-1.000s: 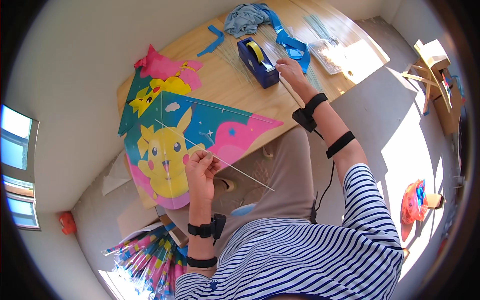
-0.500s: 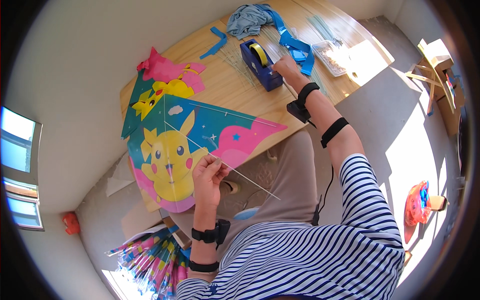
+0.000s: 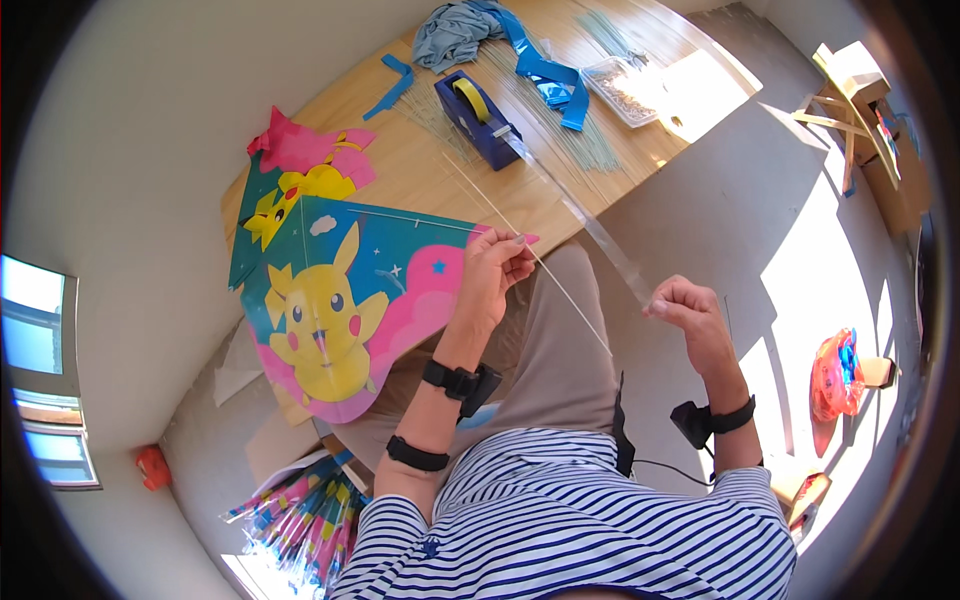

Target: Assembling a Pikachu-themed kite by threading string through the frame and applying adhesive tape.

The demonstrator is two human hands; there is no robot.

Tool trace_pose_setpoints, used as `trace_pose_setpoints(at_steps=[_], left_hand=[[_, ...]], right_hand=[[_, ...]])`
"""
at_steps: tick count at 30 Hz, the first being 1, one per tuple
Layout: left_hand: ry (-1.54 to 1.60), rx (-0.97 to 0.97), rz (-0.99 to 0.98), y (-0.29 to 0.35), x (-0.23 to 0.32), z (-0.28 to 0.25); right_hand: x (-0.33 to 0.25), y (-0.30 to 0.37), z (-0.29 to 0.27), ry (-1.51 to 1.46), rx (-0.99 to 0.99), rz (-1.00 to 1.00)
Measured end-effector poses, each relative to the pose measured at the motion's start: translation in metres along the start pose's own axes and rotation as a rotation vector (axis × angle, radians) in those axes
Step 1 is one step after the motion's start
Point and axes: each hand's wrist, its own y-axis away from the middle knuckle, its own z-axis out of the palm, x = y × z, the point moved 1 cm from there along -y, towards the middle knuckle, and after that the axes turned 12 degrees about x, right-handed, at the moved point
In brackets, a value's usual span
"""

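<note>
My left hand (image 3: 496, 265) pinches a thin pale rod (image 3: 570, 299), which slants across the table's front edge beside the right tip of a kite. That kite (image 3: 400, 262), teal and pink with a yellow cartoon animal, lies partly over the edge. Off to the right, my right hand (image 3: 692, 305) grips the free end of a long strip of clear tape (image 3: 598, 230). The strip stretches taut through the air back to a dark blue tape dispenser (image 3: 480, 128) holding a yellow-cored roll.
Behind the kite lies another folded pink and teal kite (image 3: 310, 160). Blue ribbon (image 3: 550, 75), a grey-blue cloth (image 3: 455, 40), several thin rods (image 3: 590, 145) and a clear tray (image 3: 622, 92) of small parts occupy the table's far side. Bundled kites (image 3: 300, 515) stand low at left.
My right hand has moved from the dispenser down and right, drawing out a long tape strip. My left hand has carried the rod up and right, off the kite's middle.
</note>
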Motion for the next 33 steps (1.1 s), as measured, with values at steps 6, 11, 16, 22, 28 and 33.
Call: trace_pose_setpoints(at_steps=[6, 11, 16, 22, 28, 33], left_hand=[[-0.061, -0.074, -0.049, -0.021, -0.038, 0.059], [-0.095, -0.069, -0.022, -0.019, -0.044, 0.049], [-0.107, -0.082, -0.015, -0.015, -0.045, 0.062], [-0.127, -0.071, -0.025, -0.017, -0.05, 0.064], [-0.132, -0.05, -0.043, -0.019, -0.05, 0.063], [-0.154, -0.036, -0.025, -0.014, -0.05, 0.07]], right_hand=[[0.041, 0.045, -0.03, -0.033, 0.23, 0.109], [0.062, 0.036, -0.029, -0.032, 0.143, 0.146], [0.062, 0.043, -0.029, -0.106, 0.107, 0.2], [0.065, 0.042, -0.031, -0.136, 0.107, 0.221], [0.067, 0.044, -0.027, -0.179, 0.082, 0.2], [0.07, 0.042, -0.028, -0.186, 0.069, 0.229]])
